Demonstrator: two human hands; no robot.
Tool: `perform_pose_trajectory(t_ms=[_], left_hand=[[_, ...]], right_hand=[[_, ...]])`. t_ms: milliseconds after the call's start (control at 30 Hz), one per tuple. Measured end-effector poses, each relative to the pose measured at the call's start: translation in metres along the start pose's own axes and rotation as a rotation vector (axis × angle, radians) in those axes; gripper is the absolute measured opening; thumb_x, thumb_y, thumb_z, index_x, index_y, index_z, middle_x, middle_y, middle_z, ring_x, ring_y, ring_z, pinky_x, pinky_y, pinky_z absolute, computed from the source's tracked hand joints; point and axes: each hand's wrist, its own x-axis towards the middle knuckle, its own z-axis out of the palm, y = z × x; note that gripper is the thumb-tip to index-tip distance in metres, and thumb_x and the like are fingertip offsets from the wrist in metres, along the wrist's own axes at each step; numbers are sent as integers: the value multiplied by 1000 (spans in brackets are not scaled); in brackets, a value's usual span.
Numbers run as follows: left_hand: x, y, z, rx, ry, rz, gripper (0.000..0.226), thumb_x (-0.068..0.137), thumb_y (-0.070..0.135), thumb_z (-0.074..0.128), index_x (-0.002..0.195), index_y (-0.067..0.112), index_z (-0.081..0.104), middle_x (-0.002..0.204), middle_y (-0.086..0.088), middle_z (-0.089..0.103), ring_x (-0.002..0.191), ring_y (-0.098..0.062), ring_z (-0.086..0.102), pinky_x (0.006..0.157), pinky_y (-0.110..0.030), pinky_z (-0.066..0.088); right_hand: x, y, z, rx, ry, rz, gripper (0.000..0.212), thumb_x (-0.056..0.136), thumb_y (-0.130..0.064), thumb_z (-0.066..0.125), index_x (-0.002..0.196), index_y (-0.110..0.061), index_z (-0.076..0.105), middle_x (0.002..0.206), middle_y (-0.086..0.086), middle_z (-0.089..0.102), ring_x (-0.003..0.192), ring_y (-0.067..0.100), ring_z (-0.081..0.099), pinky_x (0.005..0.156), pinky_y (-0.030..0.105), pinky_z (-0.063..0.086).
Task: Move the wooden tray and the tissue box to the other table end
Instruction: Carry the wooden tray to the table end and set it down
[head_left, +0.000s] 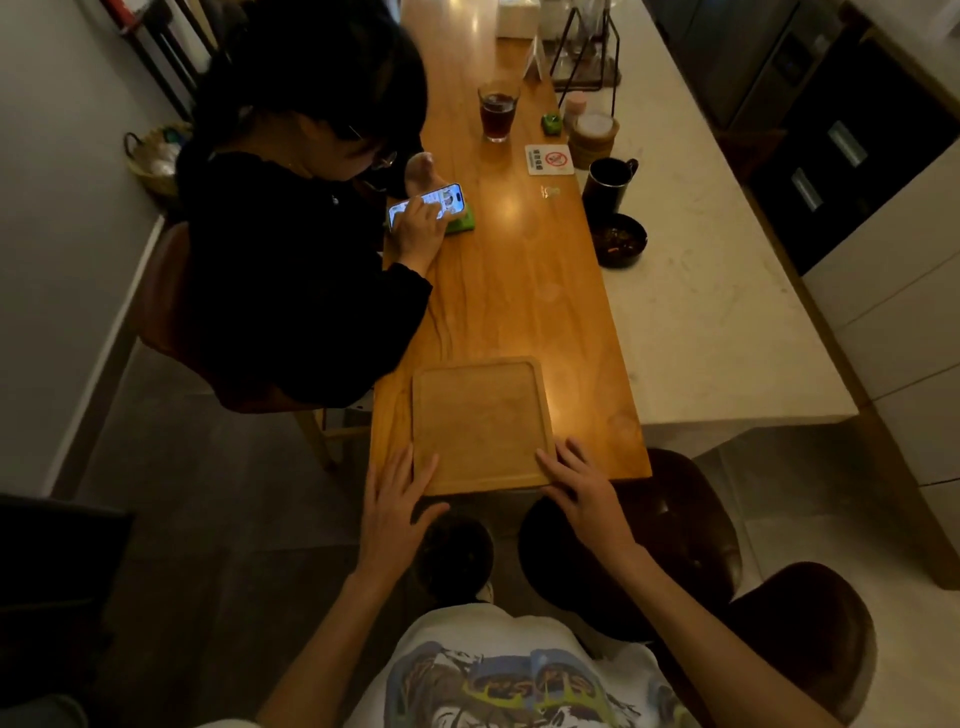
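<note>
Both hands (395, 512) (584, 491) forward, flat, fingers (415, 470) spread.

Bare tabletop (524, 312) beyond wooden tray (480, 423), seated person's phone (426, 204) (left edge), glass (497, 111) farther

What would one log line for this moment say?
wooden tray: near table end, empty | left hand: at tray's left edge | right hand: at right corner | tissue box: far end

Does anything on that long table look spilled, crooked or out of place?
Nothing looks spilled or broken. The wooden tray lies empty at the near end of the table, its near edge slightly past the table's end, with the left hand and right hand open at its corners. The glass of dark drink stands upright.
</note>
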Motion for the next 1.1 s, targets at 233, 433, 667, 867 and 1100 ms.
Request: perform_pose_trajectory(t_ms=[233,433,667,867,1100], left_hand=[[6,-6,-2,-42,122,2,59,88,24,69,144,22,50,151,-14,44,142,-31,36,114,-51,35],[5,-7,2,11,173,32,60,87,21,71,143,16,51,148,-19,46,141,-36,38,115,-53,33],[6,-10,4,8,164,37,68,80,13,78,142,15,51,146,-22,48,140,-37,35,104,-61,45],[7,-8,1,-35,179,33,66,81,11,78,141,16,52,146,-21,49,140,-33,33,107,-58,43],[8,-8,-1,-111,170,-2,62,85,9,74,142,18,51,148,-19,47,143,-27,28,114,-51,34]], right_hand=[[-2,-5,11,-187,55,-107,60,86,-10,74,143,-17,53,146,16,52,142,36,40,115,53,36],[-1,-10,22,-271,147,-109,61,85,-6,74,142,-14,54,141,19,57,135,42,48,110,61,39],[-1,-14,23,-300,191,-123,59,82,-4,77,138,-10,58,134,21,63,129,44,54,105,64,43],[-1,-13,25,-290,175,-106,56,86,-6,74,139,-11,57,135,21,62,131,45,52,107,66,40],[-2,-17,24,-283,167,-94,52,89,-9,69,139,-11,57,136,21,61,131,47,50,109,65,38]])
